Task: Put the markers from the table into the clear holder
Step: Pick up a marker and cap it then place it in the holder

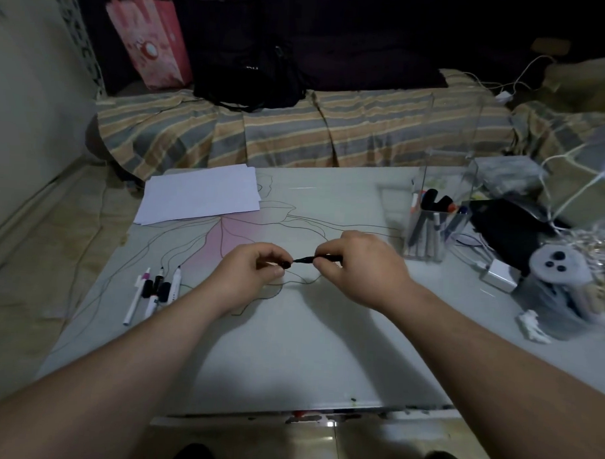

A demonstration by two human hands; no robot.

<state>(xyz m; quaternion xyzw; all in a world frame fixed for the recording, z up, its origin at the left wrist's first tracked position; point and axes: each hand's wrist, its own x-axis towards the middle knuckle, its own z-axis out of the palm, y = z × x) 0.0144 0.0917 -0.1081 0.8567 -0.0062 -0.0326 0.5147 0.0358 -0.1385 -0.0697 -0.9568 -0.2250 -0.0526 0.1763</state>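
Black slim marker (310,259) is pinched in right hand (361,265); its tip points at a small black cap (286,264) pinched by left hand (248,275). Judgement: align axially, press until seated. Clear acrylic holder (439,213) stands beyond right knuckles.

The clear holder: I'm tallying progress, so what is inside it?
Inside the clear plastic holder stand several markers, dark caps up, with white barrels visible through the wall. Their exact number is unclear, since they overlap and hide one another.
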